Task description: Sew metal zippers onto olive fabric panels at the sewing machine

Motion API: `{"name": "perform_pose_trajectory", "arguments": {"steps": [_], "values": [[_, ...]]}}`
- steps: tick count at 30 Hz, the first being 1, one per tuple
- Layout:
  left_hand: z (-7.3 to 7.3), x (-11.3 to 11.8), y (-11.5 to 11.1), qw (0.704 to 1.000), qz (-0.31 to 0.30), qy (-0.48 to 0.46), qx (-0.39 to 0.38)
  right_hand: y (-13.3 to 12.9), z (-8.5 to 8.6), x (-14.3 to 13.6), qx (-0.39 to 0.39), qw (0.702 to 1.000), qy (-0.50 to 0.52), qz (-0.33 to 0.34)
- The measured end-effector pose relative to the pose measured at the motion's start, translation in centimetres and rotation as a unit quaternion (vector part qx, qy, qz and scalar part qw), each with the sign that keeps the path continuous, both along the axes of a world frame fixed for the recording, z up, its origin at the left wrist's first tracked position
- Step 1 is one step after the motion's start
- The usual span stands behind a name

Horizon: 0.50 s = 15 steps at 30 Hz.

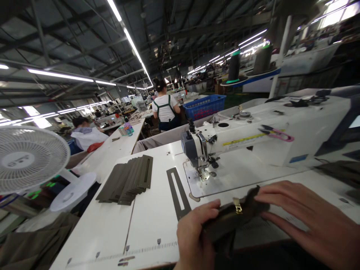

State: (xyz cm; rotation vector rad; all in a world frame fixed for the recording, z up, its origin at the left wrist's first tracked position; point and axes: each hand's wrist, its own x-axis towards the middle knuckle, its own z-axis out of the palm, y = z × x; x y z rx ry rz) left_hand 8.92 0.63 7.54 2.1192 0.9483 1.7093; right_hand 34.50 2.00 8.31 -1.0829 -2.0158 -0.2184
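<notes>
Between my hands is a dark olive fabric piece [225,225] with a brass zipper pull [237,206] on its upper edge. My left hand [195,234] is closed round its left end. Fingers and thumb of my right hand [298,213] pinch its right end. The lower part of the fabric is blurred and partly hidden. Beyond it stands a white sewing machine [270,135], its presser foot [204,174] lit by a small lamp. A flat olive strip with a long slot [170,178] lies left of the needle plate, its near end behind my left hand.
Fanned olive fabric panels [123,180] lie on the white table [152,221] at left. Thread snips [277,133] rest against the machine arm. A white fan [30,159] stands at far left. Two people sit farther back, near a blue basket [205,105]. Thread cones [234,67] stand at upper right.
</notes>
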Motion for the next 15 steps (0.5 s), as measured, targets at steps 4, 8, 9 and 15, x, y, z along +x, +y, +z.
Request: {"name": "perform_pose_trajectory", "arguments": {"steps": [4,8,9,15], "values": [[-1.3,-0.4,0.4,0.999,-0.014,-0.044,-0.028,1.9,-0.3,0.2,-0.045,0.998,0.045,0.004],[-1.0,-0.5,0.2,0.997,-0.012,-0.072,-0.038,2.0,-0.3,0.7,-0.088,0.992,0.084,0.022],[-0.9,-0.5,0.1,0.996,-0.005,-0.083,-0.038,1.8,-0.4,0.8,-0.075,0.993,0.091,0.02],[-1.5,0.2,-1.1,0.984,0.03,-0.162,-0.073,0.3,-1.9,1.3,-0.066,0.991,0.111,-0.034]]}}
